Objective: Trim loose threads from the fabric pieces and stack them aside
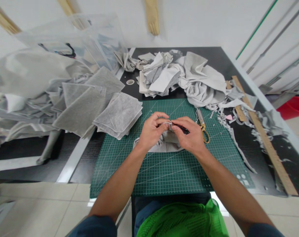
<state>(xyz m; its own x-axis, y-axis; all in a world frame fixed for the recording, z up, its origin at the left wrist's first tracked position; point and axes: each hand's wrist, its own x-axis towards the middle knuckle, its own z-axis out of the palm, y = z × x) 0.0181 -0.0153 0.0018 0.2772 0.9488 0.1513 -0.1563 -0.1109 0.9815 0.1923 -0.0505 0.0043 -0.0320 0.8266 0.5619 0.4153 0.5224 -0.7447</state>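
Over the green cutting mat [164, 171], both of my hands are closed on a small grey fabric piece [165, 144]. My left hand [151, 131] pinches the fabric's upper edge with fingers curled. My right hand [190, 136] pinches the same edge from the right, and a thin dark tool seems to sit in its fingers, too small to name. The lower part of the fabric rests on the mat under my hands.
Gold-handled scissors [203, 126] lie just right of my right hand. A stack of grey squares [119, 115] sits at the mat's left corner, crumpled fabric [189, 79] behind. A wooden ruler [263, 138] runs along the right edge. A green mesh bag [181, 219] lies on my lap.
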